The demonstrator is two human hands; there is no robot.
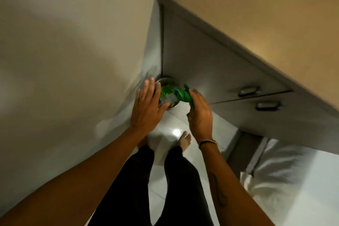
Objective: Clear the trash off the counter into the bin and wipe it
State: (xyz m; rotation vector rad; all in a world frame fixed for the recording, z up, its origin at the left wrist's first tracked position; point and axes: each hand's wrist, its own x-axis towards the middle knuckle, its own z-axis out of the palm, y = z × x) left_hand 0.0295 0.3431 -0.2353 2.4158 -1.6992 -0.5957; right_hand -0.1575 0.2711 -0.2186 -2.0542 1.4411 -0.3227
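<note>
Two hands over bin (166, 80): left hand (146, 108) spread flat, right hand (200, 110) gripping green trash (181, 94).

Two hands reach down: the left hand (146, 105) and the right hand (200, 113). One metal bin (167, 81) sits below, one green wrapper (180, 93) over it. Two drawer handles (248, 91) show on the cabinet. One bare foot (185, 140) shows clearly.

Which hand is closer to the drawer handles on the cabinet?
The right hand. It is over the bin, holding something green, just left of the drawer handles in the picture. The left hand is open on the bin's far side, farther from them.
</note>
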